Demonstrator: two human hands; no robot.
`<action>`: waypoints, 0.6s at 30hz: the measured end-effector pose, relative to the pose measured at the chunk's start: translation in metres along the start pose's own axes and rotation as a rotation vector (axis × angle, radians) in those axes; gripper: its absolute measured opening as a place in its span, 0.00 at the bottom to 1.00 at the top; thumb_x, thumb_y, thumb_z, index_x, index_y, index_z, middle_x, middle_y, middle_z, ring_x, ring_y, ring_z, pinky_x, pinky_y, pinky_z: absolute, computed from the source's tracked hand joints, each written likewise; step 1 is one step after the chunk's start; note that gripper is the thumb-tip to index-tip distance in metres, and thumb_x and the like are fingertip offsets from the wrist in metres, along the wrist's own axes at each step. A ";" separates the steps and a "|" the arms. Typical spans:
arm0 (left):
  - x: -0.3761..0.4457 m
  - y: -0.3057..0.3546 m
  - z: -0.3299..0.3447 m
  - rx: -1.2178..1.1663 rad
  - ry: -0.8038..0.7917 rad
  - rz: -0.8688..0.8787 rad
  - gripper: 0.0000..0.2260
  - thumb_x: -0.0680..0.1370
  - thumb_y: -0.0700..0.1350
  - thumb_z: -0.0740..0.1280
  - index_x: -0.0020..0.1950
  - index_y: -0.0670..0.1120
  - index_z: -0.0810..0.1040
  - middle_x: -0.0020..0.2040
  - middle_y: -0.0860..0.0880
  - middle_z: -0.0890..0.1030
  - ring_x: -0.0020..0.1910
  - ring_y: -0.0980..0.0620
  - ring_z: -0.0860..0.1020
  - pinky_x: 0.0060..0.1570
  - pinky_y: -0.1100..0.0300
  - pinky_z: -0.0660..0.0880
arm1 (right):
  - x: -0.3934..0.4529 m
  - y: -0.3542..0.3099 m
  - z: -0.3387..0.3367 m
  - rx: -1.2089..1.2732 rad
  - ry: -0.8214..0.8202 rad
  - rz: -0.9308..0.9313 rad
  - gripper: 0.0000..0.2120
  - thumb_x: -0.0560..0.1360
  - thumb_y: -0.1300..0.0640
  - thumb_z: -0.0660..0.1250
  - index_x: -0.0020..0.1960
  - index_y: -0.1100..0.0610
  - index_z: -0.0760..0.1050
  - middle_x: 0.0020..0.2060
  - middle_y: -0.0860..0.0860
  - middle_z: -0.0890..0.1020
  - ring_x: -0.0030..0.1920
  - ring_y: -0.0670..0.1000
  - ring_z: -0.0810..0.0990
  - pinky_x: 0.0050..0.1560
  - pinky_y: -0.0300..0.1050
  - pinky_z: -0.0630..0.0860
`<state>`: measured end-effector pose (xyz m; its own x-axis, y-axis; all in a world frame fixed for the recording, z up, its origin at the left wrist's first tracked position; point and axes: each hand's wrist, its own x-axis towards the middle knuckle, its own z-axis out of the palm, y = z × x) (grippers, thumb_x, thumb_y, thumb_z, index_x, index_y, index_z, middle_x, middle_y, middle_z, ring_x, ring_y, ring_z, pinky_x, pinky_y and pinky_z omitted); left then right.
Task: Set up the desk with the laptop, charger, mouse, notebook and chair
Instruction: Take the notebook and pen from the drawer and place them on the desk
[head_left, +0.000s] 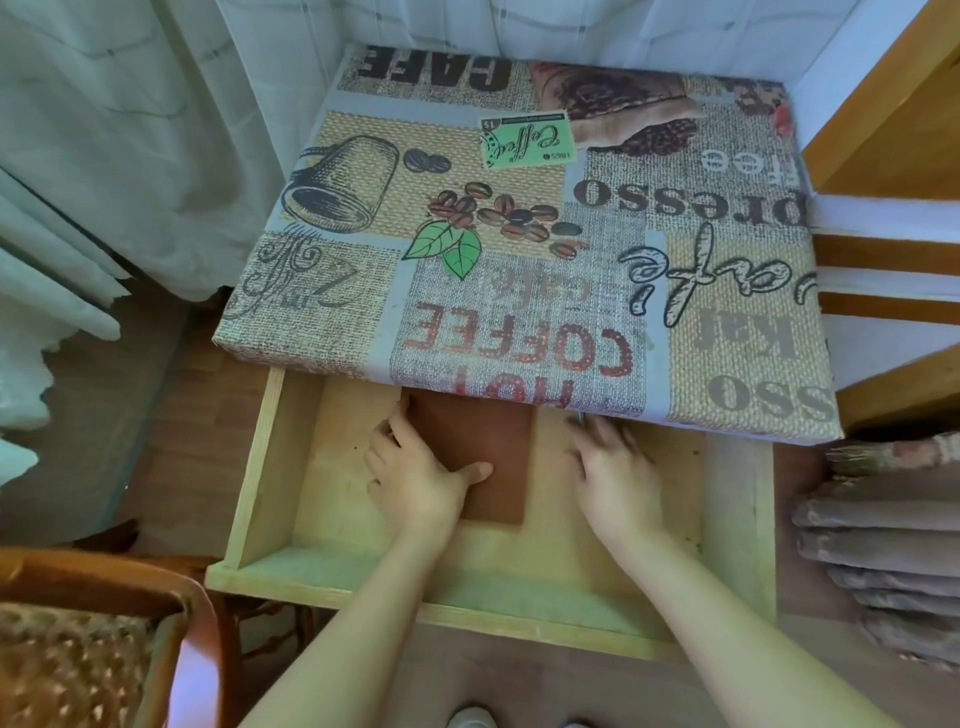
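A small desk (519, 218) covered with a coffee-print cloth stands in front of me, its light wooden drawer (311, 519) pulled out. A brown notebook (493, 441) lies flat in the drawer, its far end under the desk top. My left hand (415, 478) grips the notebook's left edge, thumb on the cover. To the right of the notebook, my right hand (613, 467) reaches into the drawer with fingers spread, slightly blurred, holding nothing. A wooden chair (104, 639) with a patterned seat shows at the lower left. No laptop, charger or mouse is in view.
Pale curtains (104, 156) hang to the left and behind the desk. A wooden frame with slats (883, 270) stands on the right. Folded grey-brown fabric (883, 545) is stacked at the lower right. The floor is brown wood.
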<state>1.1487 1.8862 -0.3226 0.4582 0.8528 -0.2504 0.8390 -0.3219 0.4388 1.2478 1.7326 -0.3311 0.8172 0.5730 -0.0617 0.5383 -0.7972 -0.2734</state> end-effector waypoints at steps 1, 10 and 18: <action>0.003 0.001 0.000 -0.016 0.000 -0.036 0.54 0.55 0.57 0.82 0.74 0.47 0.57 0.69 0.42 0.66 0.68 0.40 0.65 0.58 0.42 0.69 | 0.003 -0.001 0.001 0.029 -0.006 0.018 0.18 0.63 0.66 0.74 0.52 0.56 0.81 0.54 0.56 0.81 0.45 0.61 0.81 0.34 0.52 0.80; 0.003 -0.006 -0.012 -0.491 -0.040 -0.054 0.19 0.75 0.52 0.71 0.57 0.44 0.69 0.47 0.51 0.78 0.50 0.45 0.80 0.49 0.52 0.76 | 0.006 -0.006 0.002 0.091 -0.011 0.056 0.13 0.66 0.69 0.65 0.49 0.61 0.79 0.56 0.58 0.79 0.43 0.63 0.80 0.37 0.52 0.78; -0.023 0.008 -0.036 -0.748 -0.066 0.004 0.25 0.74 0.45 0.73 0.68 0.44 0.69 0.56 0.53 0.81 0.54 0.55 0.79 0.52 0.70 0.73 | -0.021 -0.009 -0.013 0.235 0.166 0.150 0.10 0.64 0.71 0.67 0.42 0.62 0.82 0.43 0.59 0.80 0.40 0.63 0.78 0.40 0.49 0.75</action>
<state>1.1339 1.8791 -0.2820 0.4972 0.8182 -0.2887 0.4247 0.0607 0.9033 1.2284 1.7255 -0.3147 0.9168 0.3979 0.0338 0.3624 -0.7936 -0.4888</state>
